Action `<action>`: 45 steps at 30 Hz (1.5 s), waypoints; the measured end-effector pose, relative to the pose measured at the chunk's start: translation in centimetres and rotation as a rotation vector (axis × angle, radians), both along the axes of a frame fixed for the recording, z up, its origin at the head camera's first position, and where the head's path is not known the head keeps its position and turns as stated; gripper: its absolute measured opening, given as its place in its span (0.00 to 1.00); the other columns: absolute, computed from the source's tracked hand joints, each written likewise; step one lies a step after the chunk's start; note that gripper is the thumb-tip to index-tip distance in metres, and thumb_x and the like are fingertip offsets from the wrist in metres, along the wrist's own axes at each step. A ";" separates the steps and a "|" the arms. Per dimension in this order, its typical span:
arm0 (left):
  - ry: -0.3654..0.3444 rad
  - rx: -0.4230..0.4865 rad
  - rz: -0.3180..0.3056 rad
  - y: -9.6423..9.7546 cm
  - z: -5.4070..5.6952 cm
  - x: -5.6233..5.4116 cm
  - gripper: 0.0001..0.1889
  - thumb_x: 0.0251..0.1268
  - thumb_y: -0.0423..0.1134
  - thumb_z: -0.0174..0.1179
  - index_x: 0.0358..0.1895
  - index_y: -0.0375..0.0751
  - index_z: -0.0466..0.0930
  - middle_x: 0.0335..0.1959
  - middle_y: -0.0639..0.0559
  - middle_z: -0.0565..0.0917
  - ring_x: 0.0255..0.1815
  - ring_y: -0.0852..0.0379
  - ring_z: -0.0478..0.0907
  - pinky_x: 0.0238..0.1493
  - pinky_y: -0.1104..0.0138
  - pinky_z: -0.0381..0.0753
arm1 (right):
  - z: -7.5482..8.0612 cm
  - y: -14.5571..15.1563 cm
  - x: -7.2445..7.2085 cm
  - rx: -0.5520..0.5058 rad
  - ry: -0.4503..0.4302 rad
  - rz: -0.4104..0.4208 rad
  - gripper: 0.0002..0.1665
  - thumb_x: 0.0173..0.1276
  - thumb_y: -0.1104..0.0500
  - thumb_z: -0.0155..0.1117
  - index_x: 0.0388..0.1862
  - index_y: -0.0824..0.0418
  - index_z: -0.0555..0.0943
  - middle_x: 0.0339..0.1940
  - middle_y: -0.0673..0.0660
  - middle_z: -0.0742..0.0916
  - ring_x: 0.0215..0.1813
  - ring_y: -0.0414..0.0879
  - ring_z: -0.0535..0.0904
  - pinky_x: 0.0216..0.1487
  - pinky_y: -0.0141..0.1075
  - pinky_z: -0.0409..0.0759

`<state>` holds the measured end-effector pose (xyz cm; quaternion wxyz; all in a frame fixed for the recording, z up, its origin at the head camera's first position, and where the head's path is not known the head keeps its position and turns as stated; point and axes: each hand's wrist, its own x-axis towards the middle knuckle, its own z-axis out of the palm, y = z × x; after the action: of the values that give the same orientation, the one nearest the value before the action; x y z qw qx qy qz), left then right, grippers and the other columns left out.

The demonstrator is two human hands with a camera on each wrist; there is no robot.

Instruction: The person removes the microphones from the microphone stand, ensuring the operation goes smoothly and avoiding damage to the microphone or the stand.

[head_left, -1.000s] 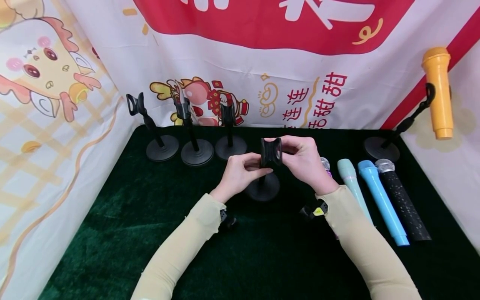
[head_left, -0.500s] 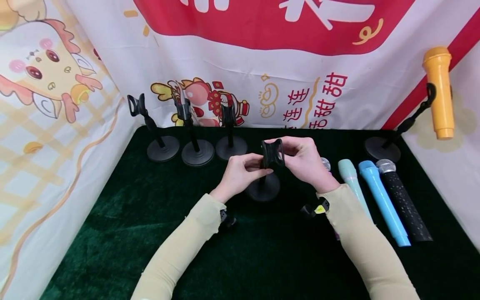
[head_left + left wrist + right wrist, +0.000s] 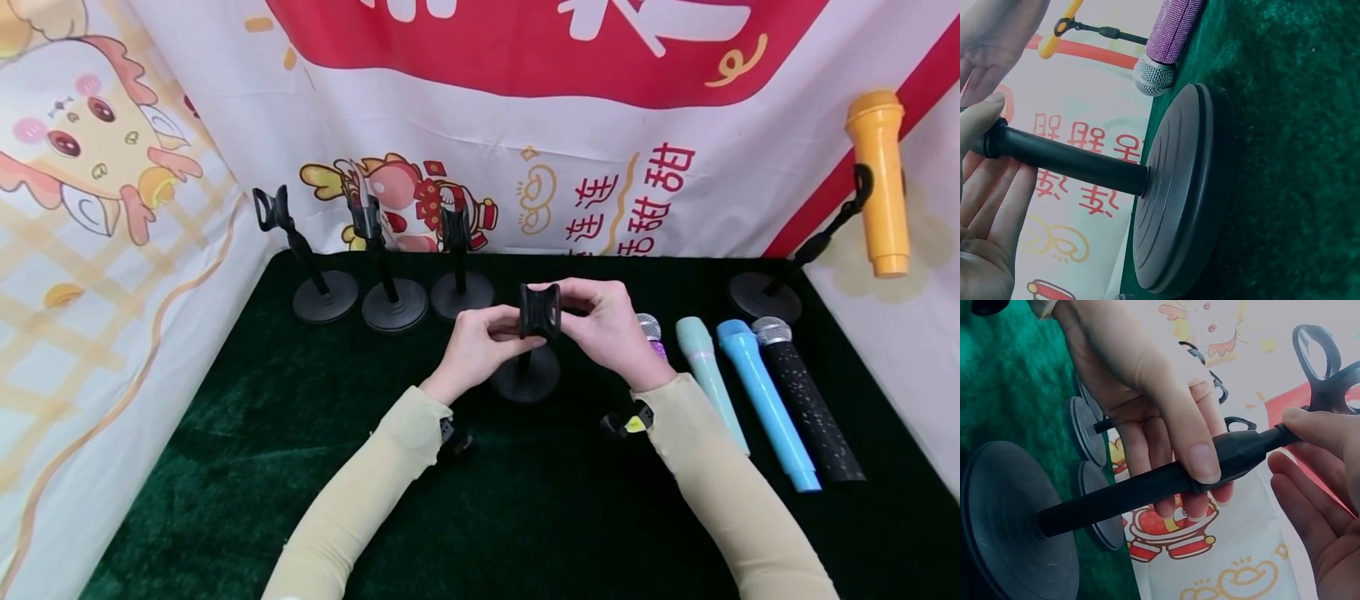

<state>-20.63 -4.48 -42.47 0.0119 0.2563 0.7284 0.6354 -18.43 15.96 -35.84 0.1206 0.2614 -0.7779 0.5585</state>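
A black desktop microphone stand [image 3: 527,379] stands on the green cloth in front of me, its round base flat and its clip [image 3: 541,311] at the top. My left hand [image 3: 476,346] grips the pole, thumb on one side and fingers on the other; the right wrist view puts this grip at the thick collar [image 3: 1235,453]. Just under the clip, my right hand [image 3: 609,325] pinches the thin neck [image 3: 1275,436] between thumb and fingers. The clip holds no microphone. From the head view, the hands hide much of the pole.
Several stands line the back, including a left one [image 3: 326,297]. A yellow microphone [image 3: 879,183] sits in the clip of the right-hand stand [image 3: 765,297]. On the right lie mint [image 3: 708,375], blue [image 3: 768,408], black [image 3: 810,400] and purple [image 3: 1174,28] microphones.
The clip turned slightly to the right, then back, and now sits a little lower. My right hand has shifted with it; the left hand keeps its place on the pole.
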 end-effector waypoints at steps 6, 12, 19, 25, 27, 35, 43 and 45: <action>-0.036 -0.025 0.004 -0.1 0.0 0.0 0.14 0.61 0.44 0.75 0.49 0.48 0.88 0.43 0.56 0.89 0.43 0.58 0.88 0.46 0.65 0.87 | -0.7 -0.1 0.1 0.010 0.018 -0.004 0.12 0.65 0.68 0.74 0.47 0.59 0.90 0.48 0.48 0.90 0.52 0.46 0.86 0.53 0.38 0.84; -0.023 -0.032 -0.001 0.0 0.0 -0.1 0.14 0.61 0.44 0.74 0.49 0.48 0.88 0.43 0.56 0.89 0.43 0.58 0.88 0.46 0.65 0.87 | -1.4 -0.1 0.0 0.014 0.034 -0.010 0.14 0.63 0.72 0.74 0.46 0.61 0.90 0.49 0.50 0.90 0.53 0.45 0.85 0.55 0.37 0.83; -0.004 -0.019 -0.011 0.1 -0.2 -0.2 0.14 0.62 0.44 0.74 0.49 0.47 0.88 0.43 0.57 0.89 0.43 0.58 0.88 0.45 0.64 0.87 | -0.3 -0.3 0.8 0.026 0.017 -0.002 0.11 0.64 0.74 0.71 0.45 0.67 0.88 0.48 0.57 0.90 0.54 0.44 0.85 0.57 0.38 0.82; -0.001 -0.030 -0.004 0.1 -0.2 0.0 0.13 0.62 0.44 0.74 0.49 0.48 0.88 0.43 0.57 0.89 0.43 0.58 0.88 0.45 0.65 0.87 | 1.2 -0.9 1.8 0.020 0.018 -0.008 0.12 0.65 0.73 0.72 0.46 0.68 0.88 0.46 0.58 0.90 0.52 0.43 0.85 0.55 0.37 0.83; 0.005 -0.032 0.004 0.1 -0.1 0.0 0.13 0.62 0.43 0.74 0.48 0.47 0.89 0.42 0.57 0.89 0.42 0.58 0.88 0.45 0.65 0.87 | 1.5 -1.0 1.9 0.025 0.037 -0.020 0.12 0.64 0.73 0.72 0.47 0.67 0.88 0.46 0.57 0.90 0.51 0.42 0.85 0.54 0.36 0.83; 0.000 -0.024 0.006 0.1 -0.3 -0.2 0.13 0.62 0.43 0.74 0.48 0.49 0.89 0.42 0.57 0.89 0.42 0.58 0.88 0.44 0.64 0.87 | 2.1 -0.3 2.2 0.101 0.032 -0.053 0.15 0.64 0.70 0.74 0.51 0.66 0.88 0.48 0.57 0.90 0.53 0.46 0.85 0.56 0.45 0.83; -0.018 -0.029 0.000 0.1 -0.3 -0.2 0.13 0.61 0.45 0.74 0.48 0.49 0.89 0.43 0.57 0.89 0.42 0.58 0.88 0.44 0.64 0.87 | 1.6 2.5 2.1 0.085 -0.105 -0.187 0.21 0.66 0.63 0.75 0.58 0.62 0.85 0.55 0.53 0.88 0.58 0.50 0.84 0.58 0.36 0.81; -0.020 -0.036 0.007 0.1 -0.2 -0.2 0.13 0.62 0.47 0.74 0.48 0.50 0.89 0.43 0.58 0.89 0.42 0.58 0.88 0.44 0.64 0.87 | 1.6 3.2 2.1 0.075 -0.116 -0.215 0.22 0.67 0.62 0.75 0.59 0.62 0.85 0.57 0.53 0.88 0.59 0.50 0.83 0.60 0.39 0.80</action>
<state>-20.83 -4.38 -42.68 0.0219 0.2471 0.7404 0.6247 -16.29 19.14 -34.21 0.1246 0.1481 -0.8273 0.5273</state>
